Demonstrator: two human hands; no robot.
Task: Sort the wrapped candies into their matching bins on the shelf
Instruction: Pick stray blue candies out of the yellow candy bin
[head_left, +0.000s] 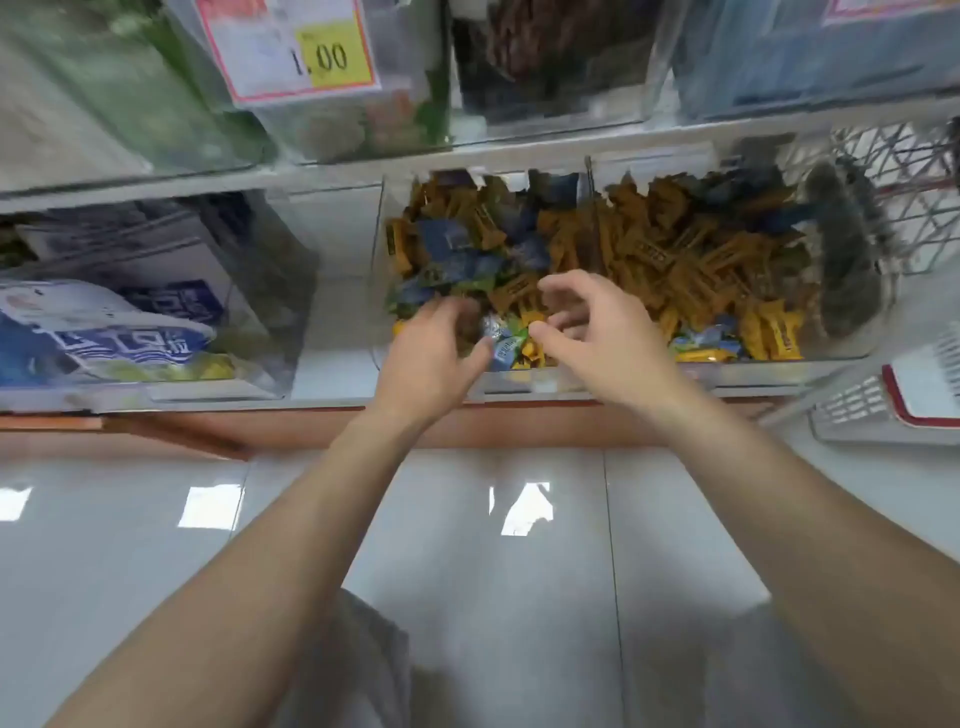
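Wrapped candies (467, 260) are lying mixed in clear bin, centre frame: blue, green and amber crinkly foil twists. Right-hand bin (727, 270) is holding mostly amber bars w/ a few blue/green strays at front. Left hand (434, 345) is closing on a silver-blue piece (498, 345) at the bin's front edge, fingers narrow. Right hand (587, 322) is hovering just beside it, fingers curled, half wide, appears empty. Step judged: picking out strays. Next move prob. needs firm pinch; glossy wrappers looking slippery. Frame is blurring, so print is unreadable.
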